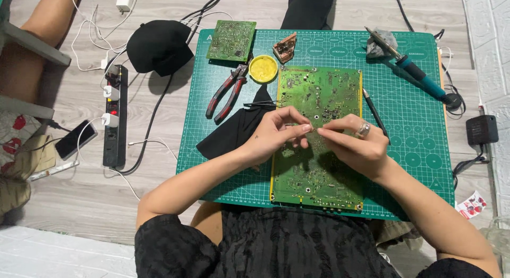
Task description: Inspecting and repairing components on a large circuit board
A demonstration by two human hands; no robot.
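Grey wood-look flooring spreads under us, and on it lies a green cutting mat that serves as our work surface. Across the middle of the mat rests a large green circuit board, its long side running away from us. Our left hand and right hand meet above the board's centre, fingertips drawn together in a pinch, thumbs and forefingers nearly touching. Whatever sits between them is too small to make out, so we cannot tell what, if anything, is held. A ring shows on the right hand.

Just beyond the board stands 1 small round yellow tin, open, with pale yellow paste inside. Beside it lie red-handled pliers, and a pair of dark tweezers points at the board's left edge over a black cloth. A smaller green circuit board sits at the mat's far left corner, with a small brown board piece near it. A blue-handled soldering iron lies at the far right, and a black pen-like tool rests just beside the big board's right edge.

Off the mat to the left we see a black cap, a black power strip with white plugs, and a phone.
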